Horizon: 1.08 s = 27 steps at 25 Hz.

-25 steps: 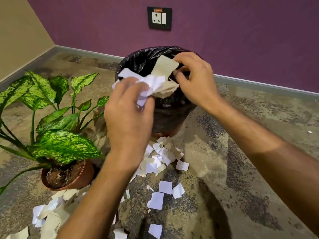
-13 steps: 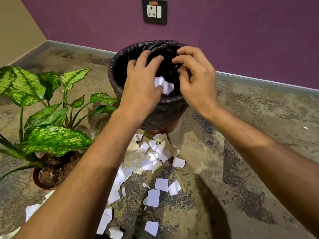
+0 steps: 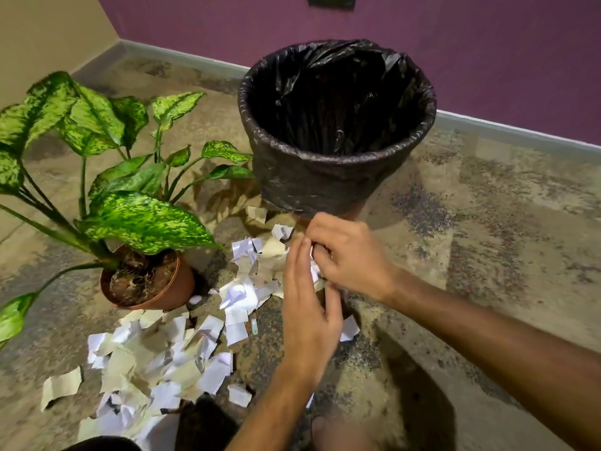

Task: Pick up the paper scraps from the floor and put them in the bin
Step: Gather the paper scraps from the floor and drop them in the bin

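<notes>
Round waste bin (image 3: 325,180) lined with a crinkled black plastic bag stands upright on the mottled brown-and-tan stone floor (image 3: 487,239), close to the purple wall (image 3: 487,43). Its mouth is open and looks dark inside; contents cannot be made out.

Torn white and cream paper scraps (image 3: 156,362) lie scattered on the floor in front of the bin. One loose cluster sits just below the bin's base; a larger, denser spread lies nearer the camera, to the left, beside the terracotta pot (image 3: 175,288). That pot holds a plant with broad variegated green leaves (image 3: 143,219), left of the bin; one leaf tip reaches near the bin's side.

Both hands are low, over the cluster nearest the bin. Right hand (image 3: 351,255) is palm down, fingers curled inward and pinched on a small white scrap among the pile; only an edge of that scrap shows between the fingers. Left hand (image 3: 309,314) is held edge-on beside it, fingers (image 3: 297,255) straight and close together, tips at the scraps and nearly touching the right hand's knuckles. Whether the left hand grips anything cannot be told; its palm side is hidden. More scraps show just under and right of the left wrist.

Bare forearms enter from bottom and lower right.
</notes>
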### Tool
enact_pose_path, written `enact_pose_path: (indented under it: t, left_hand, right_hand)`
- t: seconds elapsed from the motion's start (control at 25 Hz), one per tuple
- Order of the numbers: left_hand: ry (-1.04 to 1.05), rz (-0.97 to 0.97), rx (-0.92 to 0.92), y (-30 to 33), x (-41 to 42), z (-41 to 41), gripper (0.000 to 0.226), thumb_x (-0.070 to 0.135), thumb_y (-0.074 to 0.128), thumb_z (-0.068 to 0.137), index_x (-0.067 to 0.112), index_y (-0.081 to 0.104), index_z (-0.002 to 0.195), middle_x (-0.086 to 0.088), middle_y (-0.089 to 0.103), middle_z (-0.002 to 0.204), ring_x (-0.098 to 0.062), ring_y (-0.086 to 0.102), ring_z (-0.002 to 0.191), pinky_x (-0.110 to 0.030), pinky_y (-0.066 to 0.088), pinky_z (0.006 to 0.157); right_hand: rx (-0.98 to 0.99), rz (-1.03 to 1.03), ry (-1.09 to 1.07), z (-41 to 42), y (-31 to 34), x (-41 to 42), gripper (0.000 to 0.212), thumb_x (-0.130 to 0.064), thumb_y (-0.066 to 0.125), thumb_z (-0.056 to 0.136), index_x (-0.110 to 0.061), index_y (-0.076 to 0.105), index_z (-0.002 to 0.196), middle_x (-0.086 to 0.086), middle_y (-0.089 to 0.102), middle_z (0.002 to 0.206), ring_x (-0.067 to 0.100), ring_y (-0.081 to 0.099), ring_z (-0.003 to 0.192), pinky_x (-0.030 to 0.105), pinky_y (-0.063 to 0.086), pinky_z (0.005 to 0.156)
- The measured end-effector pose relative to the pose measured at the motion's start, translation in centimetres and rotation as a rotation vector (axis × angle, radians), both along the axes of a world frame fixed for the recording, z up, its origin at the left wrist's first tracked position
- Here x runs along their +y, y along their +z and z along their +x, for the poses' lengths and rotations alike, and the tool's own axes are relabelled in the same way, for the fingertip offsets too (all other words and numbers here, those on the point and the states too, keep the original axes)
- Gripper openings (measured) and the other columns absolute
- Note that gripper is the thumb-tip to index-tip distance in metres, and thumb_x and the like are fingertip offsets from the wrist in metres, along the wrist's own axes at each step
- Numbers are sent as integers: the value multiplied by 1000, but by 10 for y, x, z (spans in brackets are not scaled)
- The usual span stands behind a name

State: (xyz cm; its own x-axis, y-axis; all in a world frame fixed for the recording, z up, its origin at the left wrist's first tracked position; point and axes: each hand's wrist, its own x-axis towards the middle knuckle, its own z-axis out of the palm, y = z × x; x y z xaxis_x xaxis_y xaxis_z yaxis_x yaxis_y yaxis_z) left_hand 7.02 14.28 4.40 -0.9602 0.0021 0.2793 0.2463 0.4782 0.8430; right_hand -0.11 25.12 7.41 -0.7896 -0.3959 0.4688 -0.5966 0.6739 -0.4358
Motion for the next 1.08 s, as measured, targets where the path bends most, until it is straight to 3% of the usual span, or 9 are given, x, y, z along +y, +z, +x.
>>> enact_pose_path:
  t: [0.08, 0.2, 0.32, 0.4, 0.44, 0.56, 0.68, 0.8, 1.08]
  left_hand:
    - [-46, -150, -207, -36, -16, 24, 71, 28, 52, 95, 29, 7, 150, 9, 12, 157, -7, 6, 147, -35, 19, 119]
    - [-95, -458, -500, -79, -47, 56, 84, 64, 36, 85, 22, 7, 151, 3, 6, 160, -16, -5, 147, -43, 13, 120]
    - [-215, -674, -661, -98, -68, 76, 100, 78, 30, 74, 22, 3, 152, 0, 2, 161, -24, -7, 147, -44, 10, 120]
    - [-272, -787, -717, -101, -71, 82, 96, 70, 44, 81, 23, -1, 152, 2, -2, 160, -26, -5, 147, -44, 12, 119]
    - [-270, -832, -704, -100, -72, 83, 92, 62, 51, 84, 24, 0, 151, 2, 1, 159, -27, 1, 146, -43, 16, 118]
    - [-235, -857, -679, -98, -73, 81, 85, 47, 60, 87, 26, 6, 149, -2, 17, 151, -28, 21, 136, -38, 34, 107]
    - [-194, -739, -756, -104, -80, 75, 83, 36, 67, 86, 26, 13, 148, -5, 21, 145, -27, 33, 132, -36, 46, 98]
    - [-171, -692, -748, -108, -84, 69, 71, 29, 65, 89, 24, 24, 146, -6, 22, 145, -28, 44, 127, -36, 45, 99]
    - [-86, -480, -704, -114, -89, 68, 41, 25, 66, 88, 20, 56, 127, -1, 40, 129, -20, 56, 107, -31, 45, 98]
  right_hand:
    - [-178, 225, 17, 13, -31, -2, 22, -13, 49, 81, -15, 67, 94, 2, 64, 92, 24, 63, 86, 37, 54, 65]
    - [-586, 573, -37, 29, -67, -4, 32, -32, 53, 89, -19, 58, 118, 7, 58, 118, 30, 54, 111, 40, 51, 81]
    - [-922, 859, 26, 35, -91, 4, 89, -48, 75, 75, -22, 29, 146, 13, 31, 147, 36, 43, 129, 43, 48, 96]
    - [-973, 973, 87, 36, -99, 11, 124, -46, 86, 64, -24, 2, 154, 16, 5, 157, 41, 36, 136, 47, 45, 101]
    - [-943, 998, 100, 38, -104, 12, 130, -42, 88, 62, -25, -2, 154, 18, 2, 156, 43, 36, 135, 47, 46, 100]
    - [-807, 939, 167, 46, -114, 9, 122, -30, 89, 63, -31, 5, 151, 16, 13, 147, 42, 43, 126, 46, 52, 91]
    - [-815, 815, 243, 49, -120, 0, 107, -25, 83, 74, -38, 11, 151, 10, 19, 145, 35, 44, 127, 44, 50, 94]
    - [-733, 842, 326, 53, -122, -14, 87, -23, 74, 84, -35, 20, 151, 13, 19, 148, 35, 39, 130, 45, 49, 96]
    - [-643, 830, 354, 66, -134, -23, 45, 6, 58, 84, -10, 51, 125, 17, 36, 137, 31, 57, 104, 42, 53, 87]
